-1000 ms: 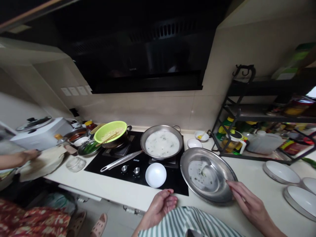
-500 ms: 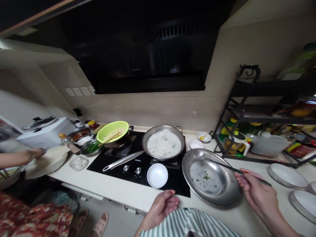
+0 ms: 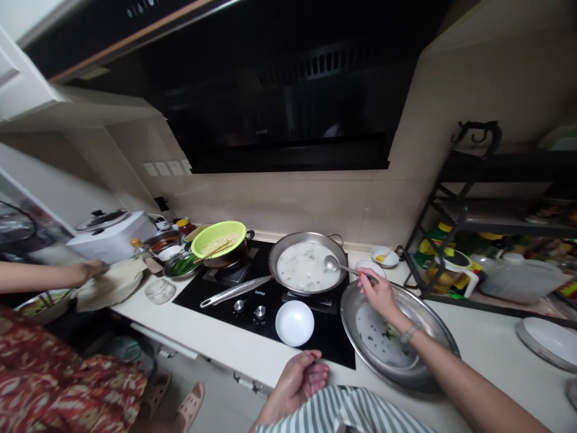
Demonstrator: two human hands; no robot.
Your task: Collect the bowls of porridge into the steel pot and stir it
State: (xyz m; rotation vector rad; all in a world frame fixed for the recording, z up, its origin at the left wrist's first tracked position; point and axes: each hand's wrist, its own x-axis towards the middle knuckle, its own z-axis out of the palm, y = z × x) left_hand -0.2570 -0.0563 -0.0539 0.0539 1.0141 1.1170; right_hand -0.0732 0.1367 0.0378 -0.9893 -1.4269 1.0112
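My right hand (image 3: 376, 294) grips the handle of a metal ladle (image 3: 332, 263), whose bowl is over the right side of a steel frying pan (image 3: 274, 273). White liquid (image 3: 306, 267) with green flecks fills the pan. Beneath my right forearm, a wide steel basin (image 3: 433, 313) holds cloudy liquid with green bits. My left hand (image 3: 302, 379) is palm up at the counter's front edge, holding nothing, fingers loosely curled and apart. Just beyond it, a white bowl (image 3: 294, 323) sits on the front of the black stove (image 3: 225, 325).
A lime-green basin (image 3: 205, 237) of noodles with chopsticks rests over a pot at left. At far left, another person's hand (image 3: 92, 269) is at a pale flat sheet (image 3: 110, 282). Right of the stove stands a black rack (image 3: 451, 219); white dishes (image 3: 547, 340) are on the counter.
My right hand has moved left and forward, carrying the ladle from the steel basin to over the pan. My left hand stays put. The view has shifted slightly.
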